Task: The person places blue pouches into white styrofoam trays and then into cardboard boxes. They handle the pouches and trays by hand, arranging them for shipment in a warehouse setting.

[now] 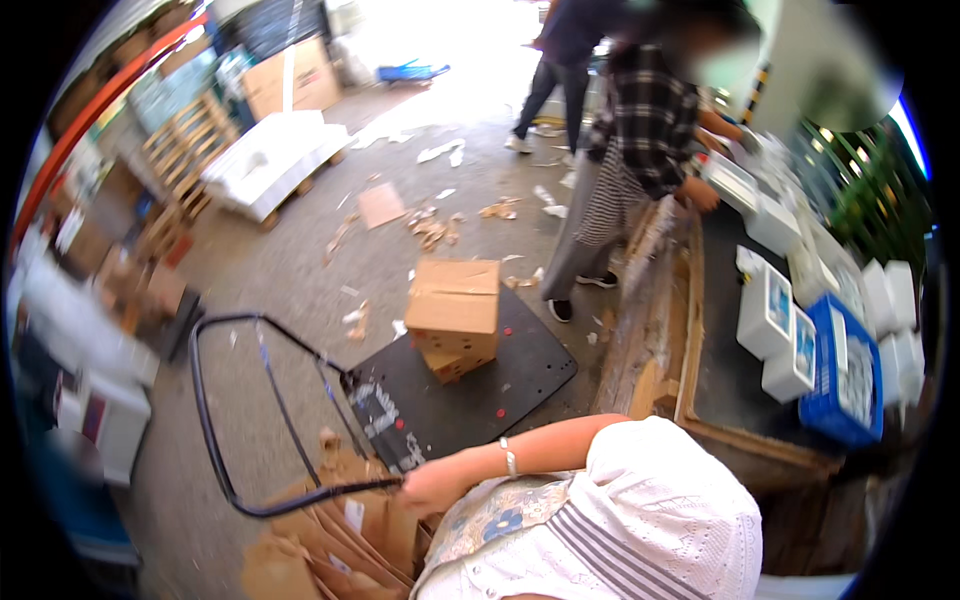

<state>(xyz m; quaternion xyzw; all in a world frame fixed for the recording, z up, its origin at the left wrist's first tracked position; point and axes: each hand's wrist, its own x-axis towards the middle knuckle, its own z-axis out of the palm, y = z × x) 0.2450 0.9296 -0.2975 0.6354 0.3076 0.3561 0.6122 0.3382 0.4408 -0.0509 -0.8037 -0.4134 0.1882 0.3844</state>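
Note:
My right arm, in a white knitted short sleeve with a bracelet at the wrist, reaches leftward across my front. My right hand (436,488) is closed around the near end of the black tube handle (203,420) of a platform cart. The cart's dark flat deck (530,365) lies beyond the hand, with scuffs and red dots on it. On the deck sits a brown cardboard box (453,295), over another carton (460,362) that is partly hidden beneath it. My left hand is not in view.
Folded brown cardboard (345,535) lies below the handle. Paper scraps (432,228) litter the floor. A person in a plaid shirt (650,120) stands at a dark-topped workbench (720,370) holding white boxes and a blue crate (858,425). A wrapped pallet load (265,165) stands at far left.

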